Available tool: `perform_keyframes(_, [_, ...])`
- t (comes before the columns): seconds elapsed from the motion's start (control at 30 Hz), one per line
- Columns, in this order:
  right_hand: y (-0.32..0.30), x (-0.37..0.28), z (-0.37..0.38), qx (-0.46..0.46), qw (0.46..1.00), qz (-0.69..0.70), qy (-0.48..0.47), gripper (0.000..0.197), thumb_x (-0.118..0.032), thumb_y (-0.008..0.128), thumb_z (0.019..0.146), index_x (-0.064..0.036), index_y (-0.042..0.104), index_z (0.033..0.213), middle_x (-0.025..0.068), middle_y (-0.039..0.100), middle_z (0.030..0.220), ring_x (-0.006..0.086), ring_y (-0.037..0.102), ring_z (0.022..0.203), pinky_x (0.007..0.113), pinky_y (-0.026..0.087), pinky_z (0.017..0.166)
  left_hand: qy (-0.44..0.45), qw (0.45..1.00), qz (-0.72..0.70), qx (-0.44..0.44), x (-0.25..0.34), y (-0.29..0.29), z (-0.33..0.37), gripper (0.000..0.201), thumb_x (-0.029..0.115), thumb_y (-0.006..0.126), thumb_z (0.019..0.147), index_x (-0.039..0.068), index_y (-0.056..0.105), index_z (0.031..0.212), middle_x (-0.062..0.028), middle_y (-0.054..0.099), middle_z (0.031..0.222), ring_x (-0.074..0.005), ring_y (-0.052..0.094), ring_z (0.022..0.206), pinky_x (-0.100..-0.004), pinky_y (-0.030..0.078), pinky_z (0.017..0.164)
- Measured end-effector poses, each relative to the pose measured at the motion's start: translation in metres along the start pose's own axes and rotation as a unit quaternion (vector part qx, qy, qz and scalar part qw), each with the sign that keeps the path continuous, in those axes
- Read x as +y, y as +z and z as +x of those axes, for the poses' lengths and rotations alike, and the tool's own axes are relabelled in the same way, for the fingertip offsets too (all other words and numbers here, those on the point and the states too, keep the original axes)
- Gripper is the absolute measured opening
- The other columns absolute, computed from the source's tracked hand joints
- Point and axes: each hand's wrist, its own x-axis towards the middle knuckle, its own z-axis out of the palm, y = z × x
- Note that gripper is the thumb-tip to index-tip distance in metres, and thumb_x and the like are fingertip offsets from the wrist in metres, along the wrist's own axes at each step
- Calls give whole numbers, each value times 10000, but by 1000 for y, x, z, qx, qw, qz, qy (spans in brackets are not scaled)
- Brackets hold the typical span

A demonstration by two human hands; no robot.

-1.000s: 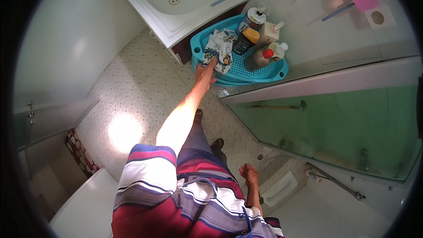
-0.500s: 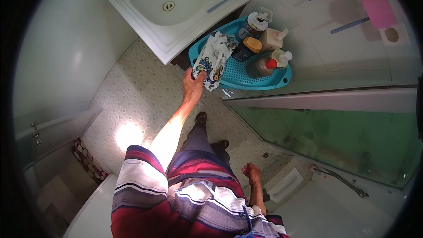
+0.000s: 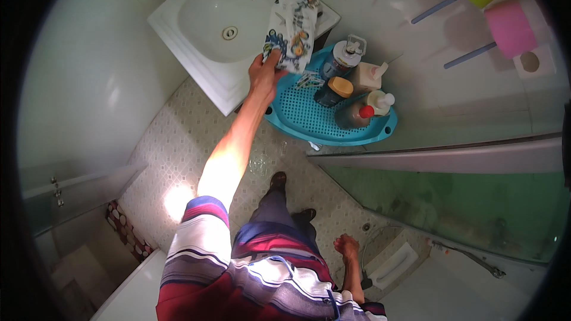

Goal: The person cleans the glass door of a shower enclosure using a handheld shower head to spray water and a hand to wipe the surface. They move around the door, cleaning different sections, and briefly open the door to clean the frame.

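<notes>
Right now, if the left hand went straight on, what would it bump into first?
Holding the patterned cloth, the left hand would probably meet the white sink first, but its height above it is unclear.

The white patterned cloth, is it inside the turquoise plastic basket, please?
Out of the basket: the left hand holds the cloth mostly over the white sink.
</notes>
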Motion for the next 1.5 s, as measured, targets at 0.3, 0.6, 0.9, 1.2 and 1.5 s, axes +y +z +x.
perform_keyframes(0.3, [-19,15,-12,33,999,27,9,268,-241,622,897,-6,622,1027,120,686,838,239,685,682,345,567,600,-86,992,-93,12,-31,64,106,446,306,698,901,-74,534,1069,-203,632,948,-293,660,783,-410,602,732])
perform_keyframes(0.6, [-11,31,-16,43,998,48,-6,254,-225,633,899,-1,639,1018,124,690,837,245,690,687,357,580,608,-80,989,110,51,-22,61,80,506,293,754,834,-148,559,987,-221,627,865,-289,673,685,-347,595,539])
perform_keyframes(0.9, [-13,42,-14,7,997,65,-39,254,-233,608,909,-11,637,1032,119,685,862,248,686,711,363,573,625,0,981,188,57,-4,54,45,613,251,736,856,-153,448,1216,-201,632,909,-251,674,728,-314,595,579])
perform_keyframes(1.2, [-10,69,-26,50,996,78,7,322,-267,637,904,-30,612,1121,129,679,863,249,683,699,352,566,608,-16,956,292,-5,-55,-55,-60,209,203,623,921,10,666,988,-51,631,770,-111,575,610,-253,438,489])
perform_keyframes(1.5, [-22,91,-20,32,999,31,4,310,-346,689,879,-51,667,973,78,689,816,190,673,661,303,546,570,-182,894,401,83,-150,-252,-198,196,221,712,861,41,662,803,-9,595,636,-91,513,522,-257,409,465])
